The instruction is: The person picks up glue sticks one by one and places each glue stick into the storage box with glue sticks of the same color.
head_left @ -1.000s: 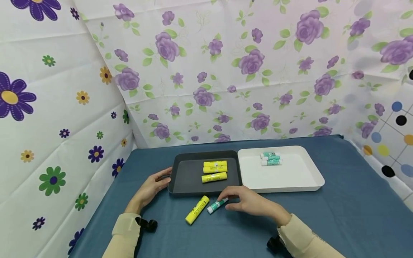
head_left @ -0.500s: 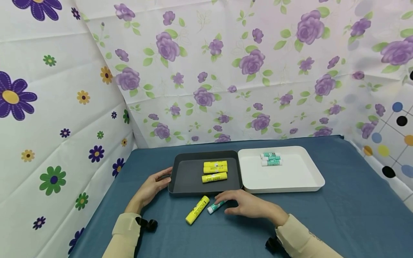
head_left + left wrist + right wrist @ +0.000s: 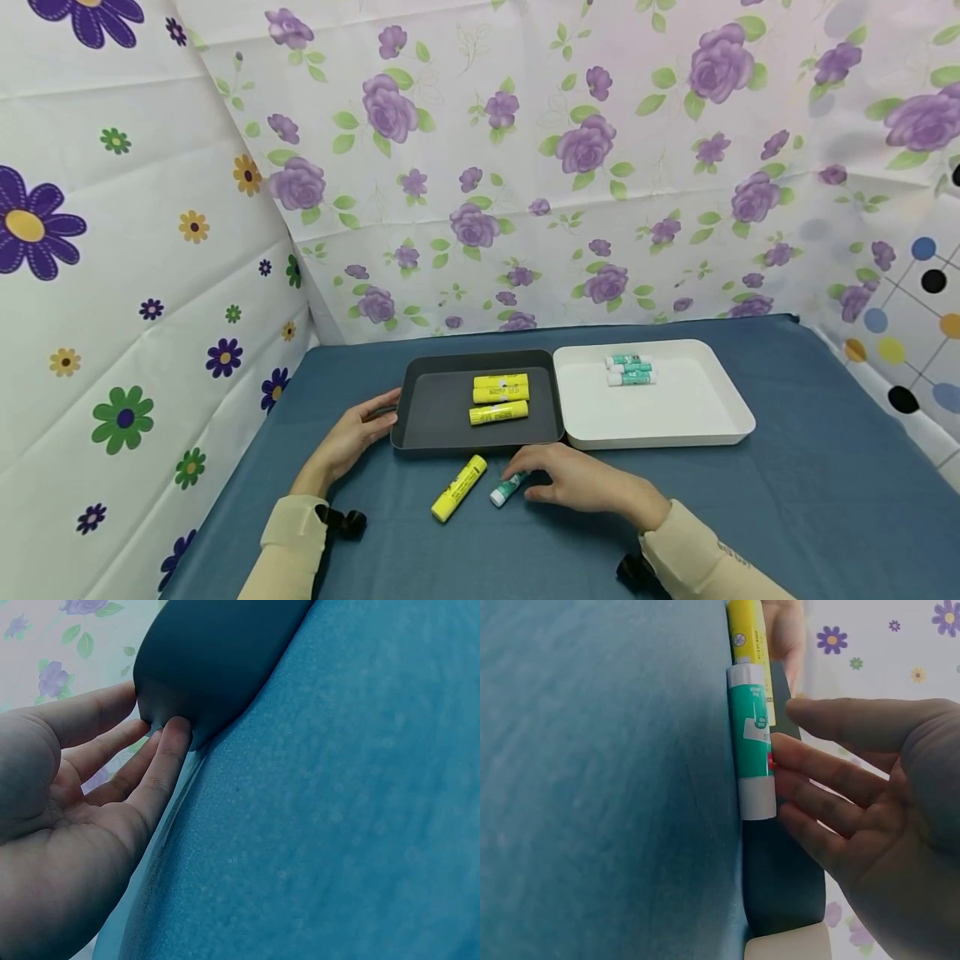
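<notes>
My left hand point(image 3: 348, 440) rests at the left side of the dark grey tray point(image 3: 438, 417), its extended fingertips touching the outer wall at a corner in the left wrist view. Over the blue cloth, my right hand point(image 3: 583, 479) reaches a small green-and-white glue stick point(image 3: 509, 487). In the right wrist view, fingertips point(image 3: 781, 750) lie right along one side of the green glue stick point(image 3: 750, 735), and the thumb stands apart from it. A larger yellow glue stick point(image 3: 459, 489) lies slantwise on the cloth, left of the green one.
Several yellow glue sticks point(image 3: 498, 412) lie in the dark tray. Beside it, the white tray point(image 3: 675, 417) holds several green-and-white glue sticks point(image 3: 632, 378). Patterned curtains point(image 3: 480, 167) hang behind and on both sides of the table.
The green glue stick on the cloth has shifted slightly right and toward me, with my right hand shifting a little too. My left hand and both trays stay put.
</notes>
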